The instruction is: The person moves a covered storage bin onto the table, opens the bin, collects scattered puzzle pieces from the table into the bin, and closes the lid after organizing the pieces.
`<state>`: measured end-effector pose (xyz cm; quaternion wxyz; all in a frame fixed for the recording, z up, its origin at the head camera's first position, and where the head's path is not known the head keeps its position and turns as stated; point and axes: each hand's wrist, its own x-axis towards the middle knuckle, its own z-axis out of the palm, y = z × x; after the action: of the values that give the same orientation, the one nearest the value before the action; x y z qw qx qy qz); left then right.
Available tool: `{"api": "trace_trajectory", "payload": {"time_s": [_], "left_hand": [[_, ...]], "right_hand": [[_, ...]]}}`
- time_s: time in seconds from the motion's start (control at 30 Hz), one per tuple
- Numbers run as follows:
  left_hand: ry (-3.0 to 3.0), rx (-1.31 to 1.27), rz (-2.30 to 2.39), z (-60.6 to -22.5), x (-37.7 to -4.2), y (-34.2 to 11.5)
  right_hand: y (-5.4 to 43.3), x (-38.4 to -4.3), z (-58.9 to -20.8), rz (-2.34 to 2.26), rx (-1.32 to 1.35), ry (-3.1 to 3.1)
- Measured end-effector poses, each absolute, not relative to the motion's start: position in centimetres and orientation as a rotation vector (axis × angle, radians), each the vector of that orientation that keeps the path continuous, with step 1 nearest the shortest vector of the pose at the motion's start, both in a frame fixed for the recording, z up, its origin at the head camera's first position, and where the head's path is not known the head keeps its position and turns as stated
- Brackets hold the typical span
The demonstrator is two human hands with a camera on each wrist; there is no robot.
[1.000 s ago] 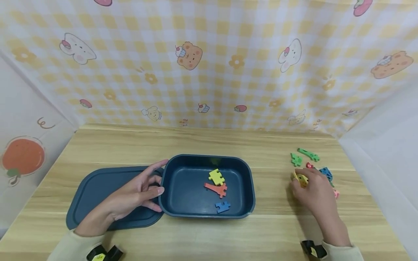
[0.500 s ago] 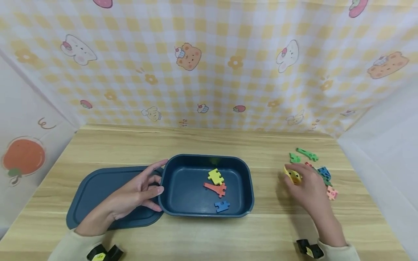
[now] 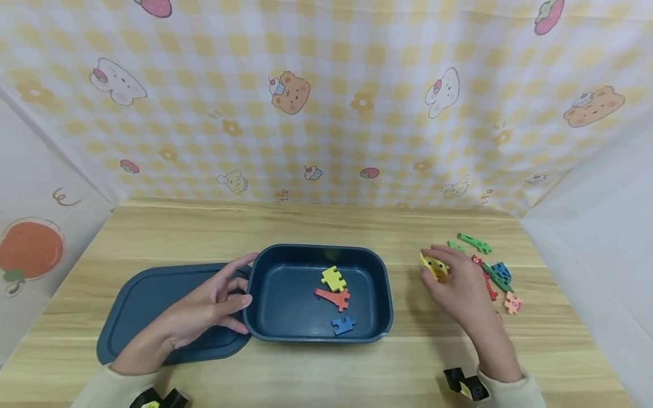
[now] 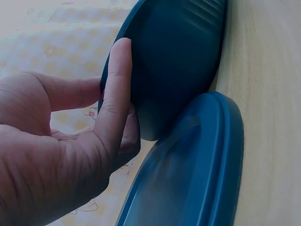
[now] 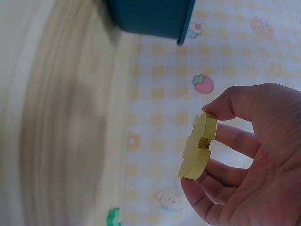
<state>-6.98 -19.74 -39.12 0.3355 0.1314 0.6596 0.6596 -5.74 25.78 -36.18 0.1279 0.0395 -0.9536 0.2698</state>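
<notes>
My left hand (image 3: 209, 306) is at the left end of a dark blue box (image 3: 318, 341). Its thumb lies on the rim, with a finger (image 4: 117, 75) along the outer wall. Inside the box lie a yellow puzzle piece (image 3: 334, 279), an orange one (image 3: 334, 298) and a blue one (image 3: 343, 326). To the right of the box, my right hand (image 3: 461, 286) pinches another yellow puzzle piece (image 3: 435, 267) by its edges, thumb on one side and fingertips on the other. The right wrist view shows this yellow piece (image 5: 197, 146) raised above the table.
A dark blue lid (image 3: 153, 306) lies on the table left of the box, partly under the left hand. Beyond the right hand lie green (image 3: 474, 242), blue (image 3: 501, 273), pink (image 3: 512, 302) and red (image 3: 492, 289) pieces. A checked curtain (image 3: 326, 124) hangs behind.
My right hand has moved left, carrying the yellow puzzle piece away from the pile and uncovering red and green pieces. My left hand stays at the box rim. The head view has shifted slightly.
</notes>
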Motion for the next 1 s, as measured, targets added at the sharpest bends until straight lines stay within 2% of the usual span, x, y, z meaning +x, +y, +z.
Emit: {"api": "trace_trajectory", "payload": {"time_s": [1.0], "left_hand": [[1.692,0.328,1.742,-39.0,-6.7,-19.9]], "right_hand": [[17.7,-5.7,-34.6,0.973,0.322,-2.793]]}}
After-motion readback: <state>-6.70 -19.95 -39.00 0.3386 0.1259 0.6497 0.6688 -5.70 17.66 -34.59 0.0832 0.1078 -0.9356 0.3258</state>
